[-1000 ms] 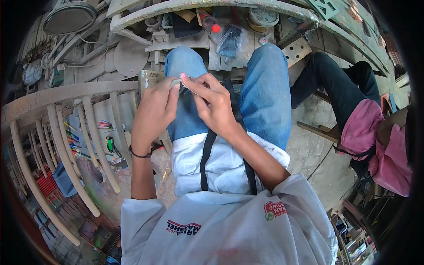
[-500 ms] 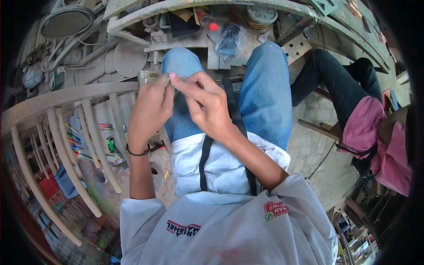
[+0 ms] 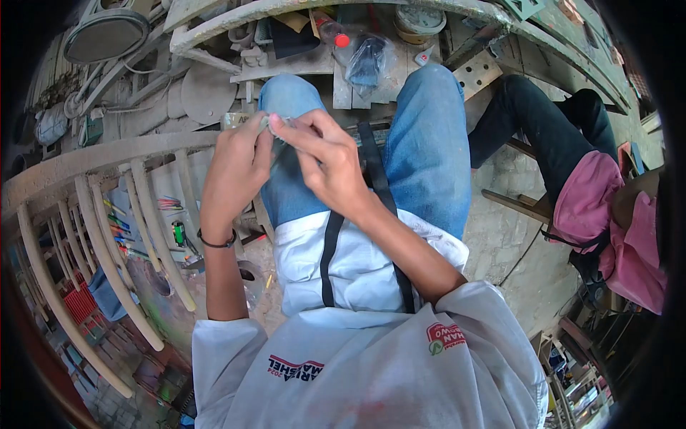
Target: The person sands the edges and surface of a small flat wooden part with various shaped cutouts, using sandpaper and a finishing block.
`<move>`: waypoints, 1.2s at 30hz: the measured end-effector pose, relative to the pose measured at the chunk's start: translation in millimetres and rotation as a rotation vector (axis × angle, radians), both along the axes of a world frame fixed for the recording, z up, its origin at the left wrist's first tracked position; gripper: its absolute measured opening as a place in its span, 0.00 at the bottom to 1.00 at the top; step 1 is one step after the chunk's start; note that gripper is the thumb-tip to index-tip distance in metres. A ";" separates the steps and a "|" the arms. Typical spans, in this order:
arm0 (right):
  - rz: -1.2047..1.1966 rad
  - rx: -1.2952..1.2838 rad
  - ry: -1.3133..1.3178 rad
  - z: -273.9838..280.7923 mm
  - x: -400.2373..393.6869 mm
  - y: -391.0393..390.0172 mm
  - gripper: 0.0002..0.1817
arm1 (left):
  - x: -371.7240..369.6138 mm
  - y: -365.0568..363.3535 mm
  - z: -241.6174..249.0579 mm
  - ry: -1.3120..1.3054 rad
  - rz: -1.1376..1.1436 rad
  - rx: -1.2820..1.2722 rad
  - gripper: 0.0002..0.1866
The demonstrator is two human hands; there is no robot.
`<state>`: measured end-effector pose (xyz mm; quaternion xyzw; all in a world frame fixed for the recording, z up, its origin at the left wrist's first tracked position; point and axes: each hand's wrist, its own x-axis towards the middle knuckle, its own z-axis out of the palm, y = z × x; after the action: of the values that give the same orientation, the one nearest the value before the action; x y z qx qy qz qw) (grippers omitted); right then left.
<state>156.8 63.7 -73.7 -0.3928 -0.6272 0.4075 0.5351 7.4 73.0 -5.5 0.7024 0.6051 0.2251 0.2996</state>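
Note:
Above my lap, my left hand (image 3: pixel 236 157) and my right hand (image 3: pixel 325 161) meet with their fingertips close together. Between them is a small, thin greyish piece (image 3: pixel 265 123), mostly covered by the fingers; its kind is hard to make out. My left thumb and fingers pinch it from the left, and my right thumb and index finger press on it from the right. Beneath the hands are my knees in blue jeans (image 3: pixel 429 143) and a white cloth (image 3: pixel 307 250) with black straps (image 3: pixel 331 261).
A wooden bench (image 3: pixel 343 66) ahead carries a red-capped bottle (image 3: pixel 332 31), a plastic bag (image 3: pixel 369 64) and a tub (image 3: pixel 420 25). To the left stands a slatted wooden chair back (image 3: pixel 107 161). On the right sits another person in dark trousers (image 3: pixel 532 118). A tin (image 3: pixel 232 121) stands behind my left hand.
Both hands have shifted slightly left and up with the small piece still between the fingertips. The view has moved a little; the surroundings look the same.

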 end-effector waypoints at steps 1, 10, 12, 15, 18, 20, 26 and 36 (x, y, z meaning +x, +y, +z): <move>-0.007 0.030 -0.021 -0.7 -0.9 2.6 0.28 | 0.4 0.6 0.8 -0.003 0.018 0.007 0.07; -0.037 0.048 -0.030 4.1 3.2 5.8 0.28 | -0.3 2.6 0.7 0.017 -0.055 0.023 0.06; -0.030 0.084 -0.030 8.3 -0.8 6.3 0.29 | -3.3 2.9 -2.3 0.011 -0.042 0.035 0.06; -0.045 0.048 -0.097 -7.7 2.5 9.4 0.30 | -0.9 1.7 3.8 -0.017 0.005 -0.012 0.06; -0.019 0.019 -0.041 -10.9 4.9 9.2 0.30 | -1.5 8.6 9.6 -0.015 0.015 -0.060 0.07; -0.036 -0.007 -0.074 -16.0 -1.2 2.5 0.29 | -2.7 4.0 5.6 0.047 -0.008 -0.038 0.07; -0.046 0.135 -0.008 21.8 2.7 8.7 0.26 | -6.4 3.4 8.6 0.048 -0.005 -0.066 0.09; -0.001 -0.048 -0.171 -44.1 8.3 6.5 0.26 | -5.0 -2.3 7.1 0.012 0.009 -0.057 0.08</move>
<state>165.1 70.1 -117.7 -0.4389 -0.6606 0.3871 0.4703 2.5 70.6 1.6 0.6922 0.6164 0.2046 0.3149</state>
